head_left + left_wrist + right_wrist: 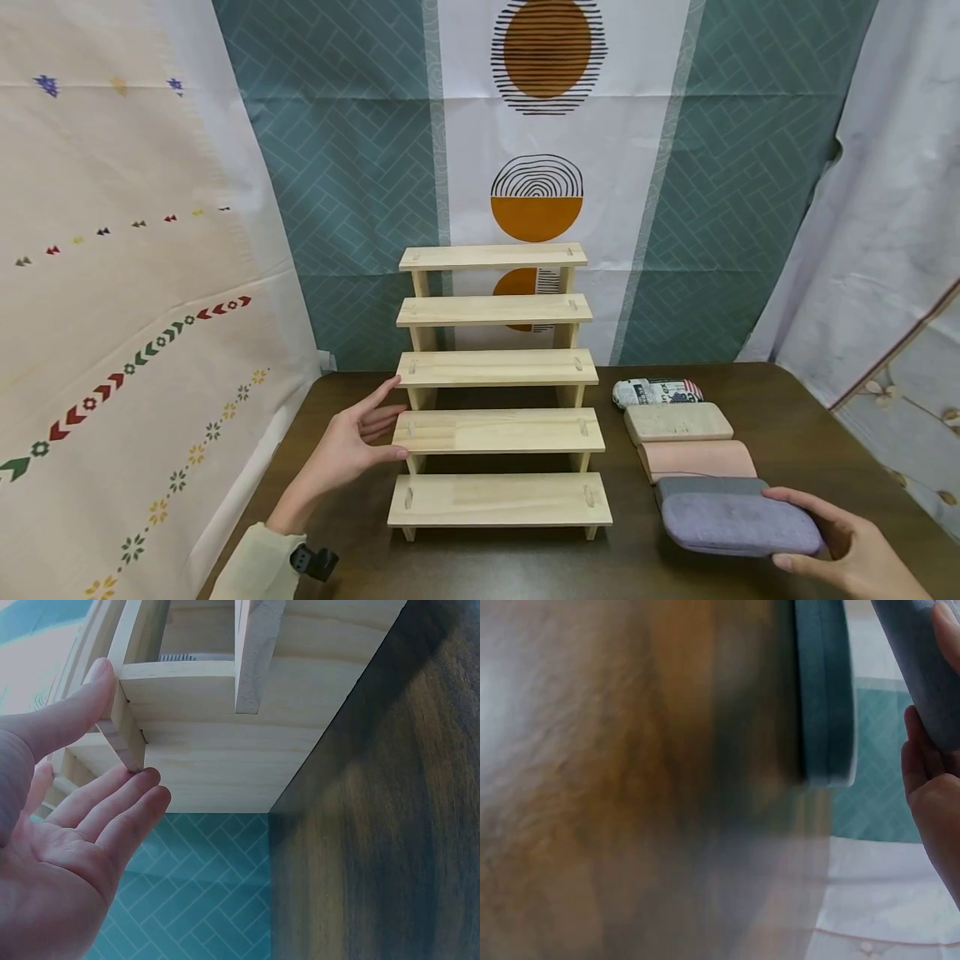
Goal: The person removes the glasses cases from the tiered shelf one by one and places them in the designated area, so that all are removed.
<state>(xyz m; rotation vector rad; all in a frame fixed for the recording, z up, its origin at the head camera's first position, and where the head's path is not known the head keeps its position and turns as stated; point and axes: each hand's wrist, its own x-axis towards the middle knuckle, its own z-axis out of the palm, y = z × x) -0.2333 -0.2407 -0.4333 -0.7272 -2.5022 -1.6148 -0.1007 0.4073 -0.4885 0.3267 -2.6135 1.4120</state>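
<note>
A pale wooden stepped rack (497,432) with several shelves stands on the dark table. My left hand (347,442) is at its left side, the thumb and fingertips pinching the end of a shelf board (122,731). At the right my right hand (847,550) grips a purple glasses case (738,523) by its right end, thumb on the near side and fingers on the far side. In the right wrist view this case (919,671) is raised off the table. A dark grey glasses case (708,486) lies just behind it, partly hidden by it.
Behind the grey case, a pink case (697,461), a beige case (678,422) and a newsprint-patterned case (656,392) lie in a row on the brown table (495,567), right of the rack. Fabric curtains (352,192) hang behind and on both sides.
</note>
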